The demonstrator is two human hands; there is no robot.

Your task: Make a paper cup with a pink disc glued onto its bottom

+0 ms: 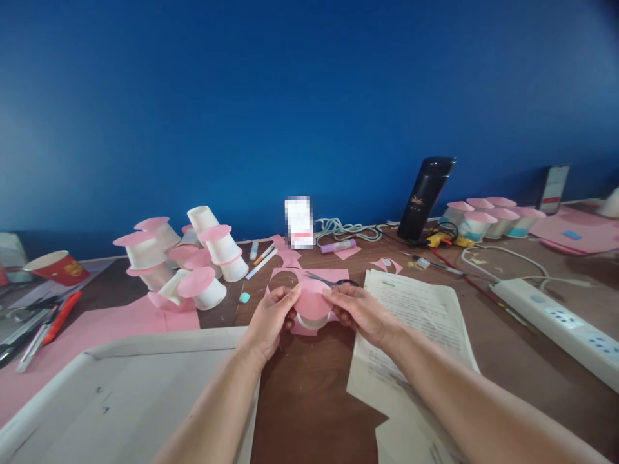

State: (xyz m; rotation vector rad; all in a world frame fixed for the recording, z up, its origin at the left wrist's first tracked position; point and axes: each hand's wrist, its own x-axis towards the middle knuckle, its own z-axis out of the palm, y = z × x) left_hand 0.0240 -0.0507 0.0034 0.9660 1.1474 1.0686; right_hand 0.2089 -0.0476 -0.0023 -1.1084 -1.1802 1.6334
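Between my two hands is a round pink paper disc (312, 301), with the pale rim of a paper cup (314, 322) showing just beneath it. My left hand (276, 316) pinches the disc's left edge, and my right hand (360, 310) pinches the right edge. How far the fingers also grip the cup is hidden. Behind the disc, scissors (325, 279) lie on a pink paper sheet (338, 277) with a round cutout. Several white cups with pink discs (203, 289) stand stacked at the left.
A printed paper stack (411, 309) lies under my right forearm and a white box lid (159, 380) beside my left. At the back are a phone (298, 222), coiled cable (351, 229) and black flask (425, 198). A power strip (556, 325) lies at right.
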